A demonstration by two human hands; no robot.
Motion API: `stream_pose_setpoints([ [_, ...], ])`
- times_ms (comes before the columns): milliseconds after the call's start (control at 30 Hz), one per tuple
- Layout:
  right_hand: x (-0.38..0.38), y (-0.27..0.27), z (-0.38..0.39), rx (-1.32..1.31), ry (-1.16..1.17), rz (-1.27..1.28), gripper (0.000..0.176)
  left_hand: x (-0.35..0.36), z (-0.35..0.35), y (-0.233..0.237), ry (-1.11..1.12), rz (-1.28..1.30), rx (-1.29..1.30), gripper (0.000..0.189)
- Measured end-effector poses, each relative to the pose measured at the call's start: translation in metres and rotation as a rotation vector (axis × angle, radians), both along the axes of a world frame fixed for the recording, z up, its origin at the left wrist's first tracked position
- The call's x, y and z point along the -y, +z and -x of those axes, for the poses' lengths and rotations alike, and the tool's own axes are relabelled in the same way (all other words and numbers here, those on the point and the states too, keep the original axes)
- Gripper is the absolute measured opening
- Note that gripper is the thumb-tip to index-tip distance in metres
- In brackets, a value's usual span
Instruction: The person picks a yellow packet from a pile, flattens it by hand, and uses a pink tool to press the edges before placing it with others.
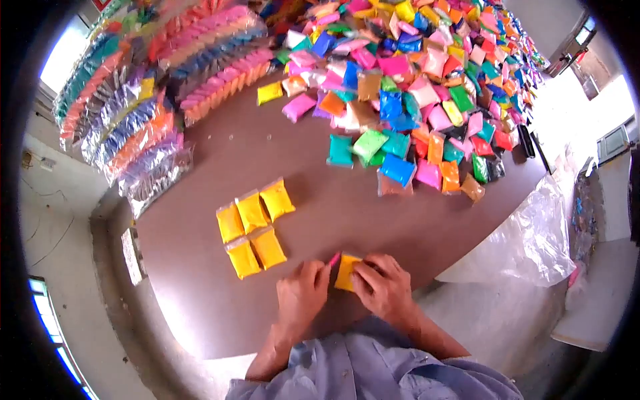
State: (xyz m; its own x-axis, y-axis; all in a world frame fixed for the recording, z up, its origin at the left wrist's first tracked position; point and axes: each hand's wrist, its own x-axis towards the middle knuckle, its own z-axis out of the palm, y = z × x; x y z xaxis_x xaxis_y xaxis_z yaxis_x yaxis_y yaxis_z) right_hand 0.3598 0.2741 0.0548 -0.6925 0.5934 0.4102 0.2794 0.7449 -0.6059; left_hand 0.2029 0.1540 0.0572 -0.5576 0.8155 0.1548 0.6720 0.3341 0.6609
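Near the front edge of the table, my right hand [385,283] is closed on a small yellow packet [345,272], its fingers across the packet's right side. My left hand [304,290] is closed just left of that packet. A short pink thing [335,259] sticks out from its fingertips and reaches the packet's upper left corner; its kind is too small to tell. Left of my hands lie several yellow packets with clear edges, three in the upper row, such as the middle one [253,212], and two in the lower row, such as the right one [269,248].
A big heap of colourful packets [427,100] covers the table's far right. Clear bags [133,147] packed with rows of packets stand along the far left. The brown table [193,267] has a curved left edge. Clear plastic sheeting [527,233] hangs at the right.
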Motion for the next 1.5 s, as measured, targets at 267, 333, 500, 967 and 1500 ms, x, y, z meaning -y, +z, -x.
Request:
stream_pose_setpoints([
  [267, 0.002, -0.009, 0.003, 0.038, -0.037, 0.012, 0.023, 0.011, -0.016, 0.013, 0.007, -0.042, 0.158, 0.012],
  [333, 0.001, -0.011, 0.005, -0.01, -0.047, 0.006, 0.023, 0.017, -0.023, 0.003, -0.027, -0.062, 0.102, 0.012],
  [500, 0.0, -0.012, 0.005, -0.022, -0.03, 0.005, 0.024, 0.015, -0.014, 0.007, 0.038, 0.028, 0.062, 0.009],
  [967, 0.002, -0.012, 0.004, -0.01, -0.04, 0.027, 0.025, 0.023, -0.009, -0.003, 0.063, -0.03, 0.01, 0.012],
  [1500, 0.001, -0.008, 0.008, -0.004, -0.005, 0.046, 0.03, 0.023, -0.001, 0.0, 0.091, -0.032, 0.008, 0.01],
])
